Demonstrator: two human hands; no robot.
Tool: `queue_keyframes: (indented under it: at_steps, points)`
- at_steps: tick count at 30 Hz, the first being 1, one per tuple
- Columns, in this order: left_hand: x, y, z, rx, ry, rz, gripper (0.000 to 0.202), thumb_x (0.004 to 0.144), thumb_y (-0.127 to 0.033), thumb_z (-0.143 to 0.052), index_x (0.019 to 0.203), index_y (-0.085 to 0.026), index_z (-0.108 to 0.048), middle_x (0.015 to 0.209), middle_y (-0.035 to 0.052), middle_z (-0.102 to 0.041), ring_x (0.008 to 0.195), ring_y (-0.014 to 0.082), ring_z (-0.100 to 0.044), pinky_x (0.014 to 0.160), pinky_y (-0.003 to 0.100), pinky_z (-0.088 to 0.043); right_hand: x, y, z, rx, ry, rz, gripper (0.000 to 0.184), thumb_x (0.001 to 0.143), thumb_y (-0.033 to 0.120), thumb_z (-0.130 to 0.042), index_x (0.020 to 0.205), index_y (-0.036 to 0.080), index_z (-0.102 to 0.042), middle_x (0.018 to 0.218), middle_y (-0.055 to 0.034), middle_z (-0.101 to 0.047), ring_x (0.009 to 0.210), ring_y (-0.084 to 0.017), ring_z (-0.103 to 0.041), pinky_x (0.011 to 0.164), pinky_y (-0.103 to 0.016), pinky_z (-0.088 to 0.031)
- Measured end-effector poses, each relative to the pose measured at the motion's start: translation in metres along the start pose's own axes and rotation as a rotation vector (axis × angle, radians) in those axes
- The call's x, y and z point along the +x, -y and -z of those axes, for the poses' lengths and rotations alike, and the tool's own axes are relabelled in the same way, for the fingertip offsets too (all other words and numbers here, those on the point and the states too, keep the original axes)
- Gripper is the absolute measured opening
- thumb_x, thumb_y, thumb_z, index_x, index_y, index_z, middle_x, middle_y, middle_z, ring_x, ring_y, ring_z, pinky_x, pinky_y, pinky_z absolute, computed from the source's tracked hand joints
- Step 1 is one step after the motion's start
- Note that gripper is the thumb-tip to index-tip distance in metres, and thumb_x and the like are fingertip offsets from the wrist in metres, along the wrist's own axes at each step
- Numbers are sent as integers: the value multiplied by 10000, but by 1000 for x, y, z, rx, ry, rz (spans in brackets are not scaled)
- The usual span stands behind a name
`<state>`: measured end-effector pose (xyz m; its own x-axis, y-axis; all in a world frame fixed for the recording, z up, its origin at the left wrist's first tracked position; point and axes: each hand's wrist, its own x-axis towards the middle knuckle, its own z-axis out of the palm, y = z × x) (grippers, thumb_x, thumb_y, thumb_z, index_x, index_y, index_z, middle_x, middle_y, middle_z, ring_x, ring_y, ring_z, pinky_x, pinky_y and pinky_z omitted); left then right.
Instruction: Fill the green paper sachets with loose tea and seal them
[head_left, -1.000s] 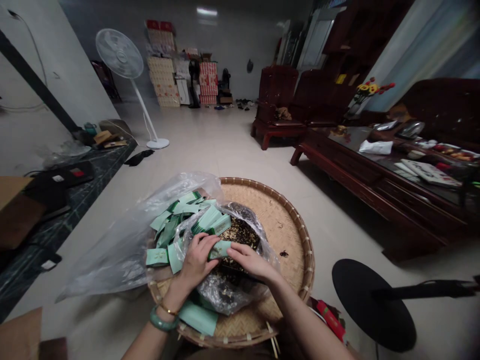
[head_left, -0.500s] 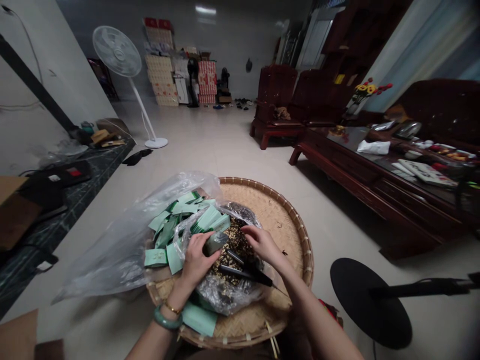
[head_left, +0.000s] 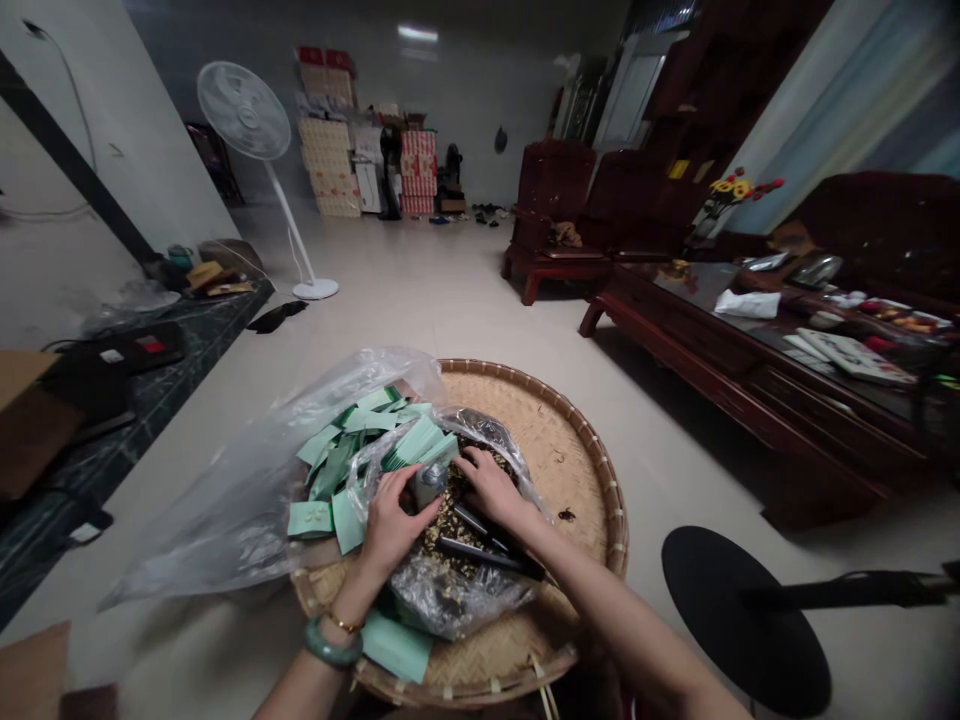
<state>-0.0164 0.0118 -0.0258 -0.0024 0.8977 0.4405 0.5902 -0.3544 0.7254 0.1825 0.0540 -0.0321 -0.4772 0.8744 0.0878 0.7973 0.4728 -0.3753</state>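
Note:
My left hand [head_left: 391,522] is closed round a small green packet [head_left: 429,483], held upright over a heap of loose dark leaves [head_left: 457,505] in a clear plastic bag. Just right of the packet, my right hand [head_left: 491,487] rests on the leaves with its fingers bent down into them; what they pinch is hidden. A black long-handled tool [head_left: 480,550] lies across the leaves below my right wrist. A pile of pale green packets [head_left: 352,440] spills from a bigger clear bag [head_left: 240,500] on the left. Everything sits on a round woven tray [head_left: 592,450].
A black round stool [head_left: 742,620] stands to the right. Further right is a dark wooden table [head_left: 750,370] with papers and dishes. A dark counter [head_left: 150,390] runs along the left wall. A white standing fan [head_left: 247,115], stacked boxes and wooden chairs are at the back.
My right hand let go of the packet and moved up, then left into the loose leaves beside the packet. My left hand kept the packet and turned it upright.

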Motion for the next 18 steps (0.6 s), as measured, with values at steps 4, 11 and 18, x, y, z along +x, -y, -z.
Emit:
queue_keyframes:
  at_steps: [4, 11, 18]
  points:
    - [2, 4, -8, -154, 55, 166, 438, 690, -317, -719, 1089, -165, -618, 1056, 98, -671, 935, 240, -641, 779, 365, -551, 1, -9, -3, 16, -18, 6, 651, 691, 88, -690, 1298, 179, -474, 1387, -160, -403, 1268, -295, -395, 1025, -443, -388]
    - [17, 10, -28, -495, 131, 422, 529, 595, -296, -760, 1066, -112, -601, 1018, 114, -714, 905, 258, -686, 852, 412, -553, 10, -2, 3, -154, 129, 24, 633, 645, 67, -691, 1229, 237, -512, 1276, -107, -476, 1131, -296, -472, 906, -402, -456]
    - [40, 14, -20, -462, 34, 352, 516, 607, -327, -749, 1059, -124, -604, 1063, 118, -700, 957, 270, -674, 902, 434, -529, 22, -10, 6, -14, 54, 58, 517, 671, 97, -695, 1151, 215, -545, 1212, -80, -493, 1074, -240, -513, 907, -365, -431]
